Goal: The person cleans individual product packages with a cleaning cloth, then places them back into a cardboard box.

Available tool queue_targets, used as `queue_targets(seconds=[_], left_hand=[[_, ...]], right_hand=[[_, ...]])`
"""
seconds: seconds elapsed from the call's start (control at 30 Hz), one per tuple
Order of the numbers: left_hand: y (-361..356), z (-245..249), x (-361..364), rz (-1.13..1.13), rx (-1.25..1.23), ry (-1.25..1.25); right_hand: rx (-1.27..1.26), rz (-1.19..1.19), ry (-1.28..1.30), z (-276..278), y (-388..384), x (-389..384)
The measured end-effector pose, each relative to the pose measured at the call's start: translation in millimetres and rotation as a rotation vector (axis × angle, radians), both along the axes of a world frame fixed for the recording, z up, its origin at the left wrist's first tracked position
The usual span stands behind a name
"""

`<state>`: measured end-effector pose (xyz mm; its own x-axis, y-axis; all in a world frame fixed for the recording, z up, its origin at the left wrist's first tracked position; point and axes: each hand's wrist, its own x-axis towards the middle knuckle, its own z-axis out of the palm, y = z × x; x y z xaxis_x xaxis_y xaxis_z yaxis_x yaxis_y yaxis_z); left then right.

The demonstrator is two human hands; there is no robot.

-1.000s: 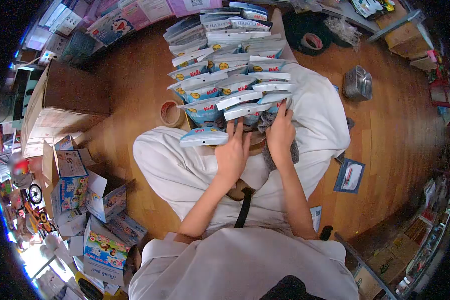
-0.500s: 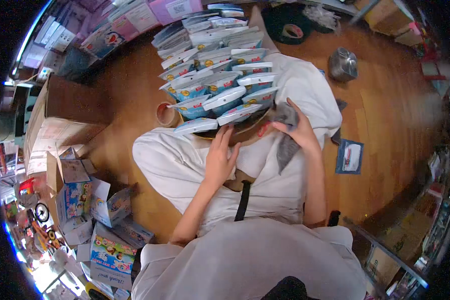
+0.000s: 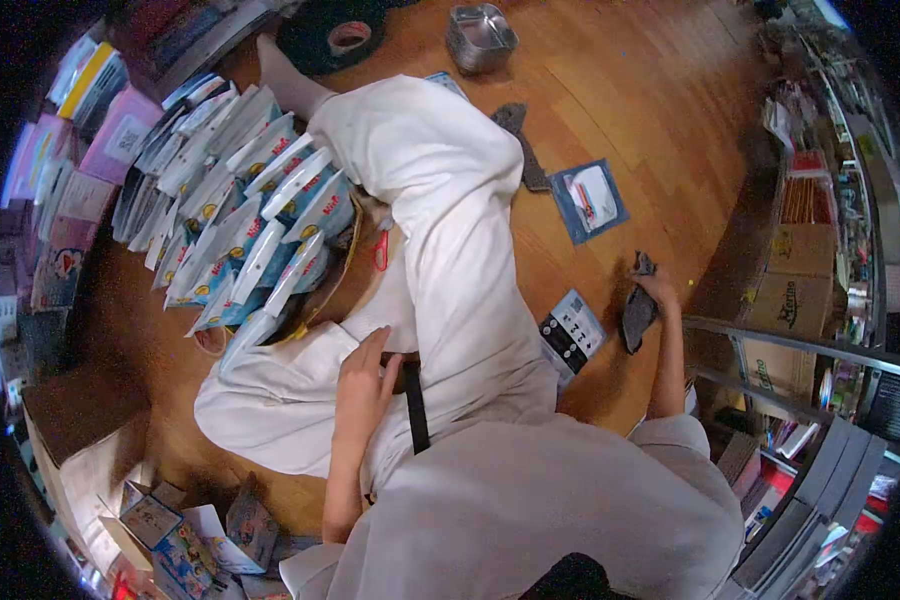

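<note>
My left hand point(image 3: 364, 392) rests over my lap with its fingers apart, holding nothing, near the black strap point(image 3: 416, 408). Out to the right, my right hand point(image 3: 658, 288) grips a dark grey cloth point(image 3: 638, 318) that hangs down over the wooden floor. Between my legs stands a round container packed with rows of blue and white packets point(image 3: 260, 250). A small red loop point(image 3: 381, 251) lies beside that container. A flat packet with a black and white label point(image 3: 572, 335) lies on the floor left of my right hand.
A blue packet point(image 3: 589, 201), another grey cloth point(image 3: 522, 145) and a metal tin point(image 3: 481, 39) are on the floor ahead. Metal shelving point(image 3: 800, 345) with boxes stands at the right. Opened cartons point(image 3: 185, 545) are at lower left, a roll of tape point(image 3: 349, 38) at the top.
The view has turned to the right. My right hand has moved from beside the packets out over the floor at the right, carrying the grey cloth. My left hand has drawn back from the packets.
</note>
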<state>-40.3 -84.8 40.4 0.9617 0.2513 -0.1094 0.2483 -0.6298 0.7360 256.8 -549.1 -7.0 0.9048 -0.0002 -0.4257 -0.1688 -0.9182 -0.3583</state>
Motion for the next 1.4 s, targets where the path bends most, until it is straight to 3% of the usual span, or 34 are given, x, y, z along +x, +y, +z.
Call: queue_targets(seconds=[0.03, 0.1, 0.17, 0.27, 0.33, 0.47, 0.57, 0.77, 1.1, 1.27, 1.37, 1.4], left_hand=[[0, 2, 3, -0.032, 0.007, 0.001], [0, 9, 10, -0.085, 0.046, 0.007], [1, 15, 13, -0.127, 0.084, 0.02], [8, 23, 14, -0.154, 0.16, 0.044], [15, 25, 11, -0.149, 0.179, 0.076], [28, 26, 4, -0.182, 0.209, 0.163], [35, 25, 6, -0.247, 0.207, 0.207], [32, 33, 34, -0.353, 0.203, 0.247], [32, 21, 15, -0.26, 0.156, 0.155], [35, 8, -21, -0.15, 0.121, 0.165], [33, 5, -31, -0.101, 0.128, 0.167], [32, 3, -32, -0.089, 0.108, 0.163]], right_hand=[[0.183, -0.116, 0.107, -18, -8, -1], [0.187, -0.071, 0.198, -64, -24, -2], [-0.166, 0.268, 0.185, -112, -35, -7], [-0.318, 0.586, 0.059, -78, 17, -50], [-0.44, 0.518, 0.329, -53, 27, -84], [-0.561, 0.919, 1.004, -85, -31, -208], [-0.374, 0.789, 1.163, -83, -39, -290], [-0.045, 0.427, 1.037, -76, -9, -340], [0.203, 0.41, 1.038, -50, 25, -261], [0.312, 0.672, 1.143, -21, 64, -167], [0.124, 1.008, 0.873, -3, 111, -78], [0.075, 1.02, 0.596, -4, 127, -42]])
